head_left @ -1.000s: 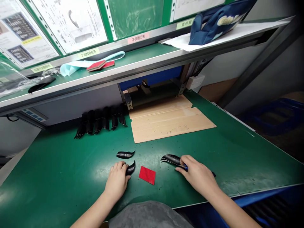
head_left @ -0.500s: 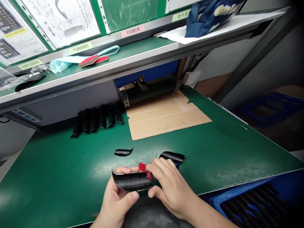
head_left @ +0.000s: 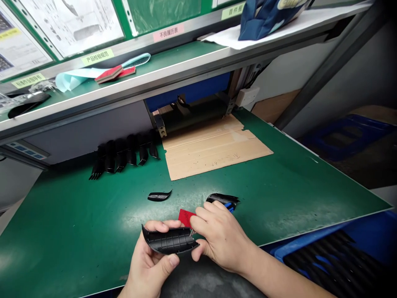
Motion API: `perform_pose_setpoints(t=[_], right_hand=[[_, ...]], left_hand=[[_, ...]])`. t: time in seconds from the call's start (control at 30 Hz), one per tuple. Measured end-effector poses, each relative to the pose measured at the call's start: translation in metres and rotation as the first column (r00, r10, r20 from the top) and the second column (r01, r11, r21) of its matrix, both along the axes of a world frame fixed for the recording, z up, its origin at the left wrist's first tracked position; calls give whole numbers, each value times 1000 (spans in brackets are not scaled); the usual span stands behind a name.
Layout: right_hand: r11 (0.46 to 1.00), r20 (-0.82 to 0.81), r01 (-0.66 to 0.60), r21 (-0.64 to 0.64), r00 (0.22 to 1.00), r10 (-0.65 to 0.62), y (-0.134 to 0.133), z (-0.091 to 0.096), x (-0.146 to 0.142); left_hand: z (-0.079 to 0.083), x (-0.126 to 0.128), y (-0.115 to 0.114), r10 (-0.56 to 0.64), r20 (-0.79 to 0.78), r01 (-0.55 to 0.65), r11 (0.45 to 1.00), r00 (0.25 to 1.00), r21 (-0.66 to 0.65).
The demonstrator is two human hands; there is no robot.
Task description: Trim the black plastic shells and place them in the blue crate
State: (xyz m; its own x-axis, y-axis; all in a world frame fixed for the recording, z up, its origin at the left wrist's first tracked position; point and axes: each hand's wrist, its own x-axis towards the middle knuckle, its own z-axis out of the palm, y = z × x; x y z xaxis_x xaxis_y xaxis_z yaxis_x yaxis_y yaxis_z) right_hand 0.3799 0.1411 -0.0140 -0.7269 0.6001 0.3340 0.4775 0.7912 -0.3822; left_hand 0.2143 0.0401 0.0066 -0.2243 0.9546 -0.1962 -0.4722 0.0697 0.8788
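Note:
My left hand (head_left: 151, 252) is closed around one end of a black curved plastic shell (head_left: 169, 241), its ribbed hollow side turned up toward me. My right hand (head_left: 218, 238) is closed on blue-handled nippers (head_left: 229, 206); the fingers hide most of the tool. A thin metal tip shows at the shell's right end, at its rim. Just beyond the shell is a red piece (head_left: 185, 216), partly covered by my right fingers. Behind my right hand lies another black shell (head_left: 222, 198). A smaller black striped piece (head_left: 159, 196) rests on the green table farther left.
Several black parts (head_left: 124, 155) stand in a row at the back left. A cardboard sheet (head_left: 214, 151) lies at the back middle. A shelf (head_left: 173, 62) crosses above the table. At the lower right, a blue bin (head_left: 281, 250) holds many black parts.
The view has shifted slightly. The red bit that lay over the shell's right end no longer shows there, and the metal tip now sits at that end. More of the blue handles is visible.

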Motion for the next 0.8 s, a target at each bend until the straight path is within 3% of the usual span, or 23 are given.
perform_pose_setpoints(t=[0.2, 0.47, 0.57, 0.63, 0.7, 0.8], right_hand=[[1000, -2, -13, 12, 1000, 13, 1, -12, 1], [997, 5, -32, -64, 999, 33, -1, -19, 3], [979, -45, -95, -183, 995, 89, -2, -19, 5], [910, -137, -188, -370, 980, 147, -1, -19, 5], [775, -255, -271, -571, 956, 147, -1, -18, 5], [568, -394, -324, -757, 919, 0, 0, -18, 6]], left_hand=[[0, -2, 0, -46, -38, 45, 999, 998, -17], [1, -3, -1, -82, -117, 78, 996, 990, -37], [0, -3, -1, -83, -151, 78, 996, 985, -37], [-2, -3, -2, -74, -120, 70, 997, 990, -38], [-5, -4, -3, -72, -77, 70, 997, 994, -27], [-7, -8, 0, -104, -66, 104, 995, 992, 0]])
